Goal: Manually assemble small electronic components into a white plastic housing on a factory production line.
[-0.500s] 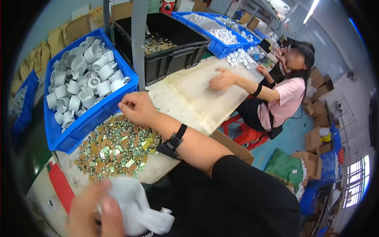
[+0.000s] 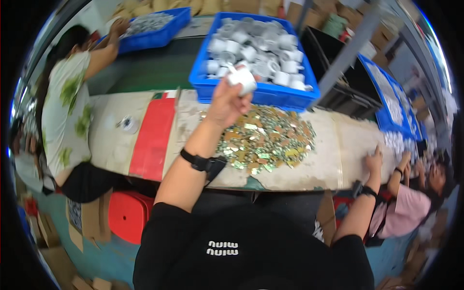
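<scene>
My left hand (image 2: 231, 100) is raised and shut on a white plastic fitting (image 2: 243, 77), held just over the near rim of a blue crate (image 2: 251, 93) full of similar white fittings. A black watch sits on that wrist. Below the hand, a pile of small shiny gold and green pieces (image 2: 268, 137) lies on the table (image 2: 333, 166). My right hand (image 2: 374, 157), with a black wristband, rests on the bare table right of the pile and holds nothing.
A person in a white and green shirt (image 2: 63, 106) reaches into another blue crate (image 2: 150, 24) at the left. A person in pink (image 2: 411, 208) works at the right. A black crate (image 2: 340, 72), blue trays (image 2: 391, 99), a tape roll (image 2: 129, 124) and a red stool (image 2: 126, 212) are around.
The view has swung left. My left hand has lifted the white fitting from low near my body up to the blue crate. My right hand has left the shiny pile and moved right.
</scene>
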The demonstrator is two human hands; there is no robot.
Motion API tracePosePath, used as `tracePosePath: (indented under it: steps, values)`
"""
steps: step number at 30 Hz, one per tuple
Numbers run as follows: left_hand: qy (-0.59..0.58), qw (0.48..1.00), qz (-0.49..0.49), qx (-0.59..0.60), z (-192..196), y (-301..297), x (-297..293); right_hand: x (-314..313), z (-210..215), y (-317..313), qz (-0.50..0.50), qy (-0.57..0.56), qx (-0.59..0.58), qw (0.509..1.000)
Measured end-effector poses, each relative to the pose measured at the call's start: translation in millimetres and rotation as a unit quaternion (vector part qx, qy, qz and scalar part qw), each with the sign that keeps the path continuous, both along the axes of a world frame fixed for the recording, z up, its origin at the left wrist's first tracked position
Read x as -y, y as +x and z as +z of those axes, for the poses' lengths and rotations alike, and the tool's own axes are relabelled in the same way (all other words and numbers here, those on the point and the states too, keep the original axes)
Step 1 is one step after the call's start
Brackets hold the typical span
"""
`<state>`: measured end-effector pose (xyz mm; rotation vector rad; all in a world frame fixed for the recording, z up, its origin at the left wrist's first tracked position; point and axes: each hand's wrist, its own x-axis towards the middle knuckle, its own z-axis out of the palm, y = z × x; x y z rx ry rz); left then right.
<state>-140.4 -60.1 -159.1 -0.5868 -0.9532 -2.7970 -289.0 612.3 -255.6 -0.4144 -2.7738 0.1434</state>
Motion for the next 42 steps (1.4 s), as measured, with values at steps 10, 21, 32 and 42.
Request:
tracePosePath:
  steps: [10,21,32,42]
  values:
    - [-0.126,0.989,0.023,0.067,-24,22,2,283,121,68,0.438,-0.431,-0.019,0.789]
    - [-0.305,0.946,0.106,0.042,-24,21,-18,464,90,89,0.591,-0.559,0.065,0.578]
    - [-0.37,0.92,0.128,0.0,-26,23,-22,457,92,89,0.594,-0.514,0.029,0.618]
    - [-0.517,0.823,0.203,-0.119,-15,32,-25,445,90,87,0.6,-0.519,0.071,0.604]
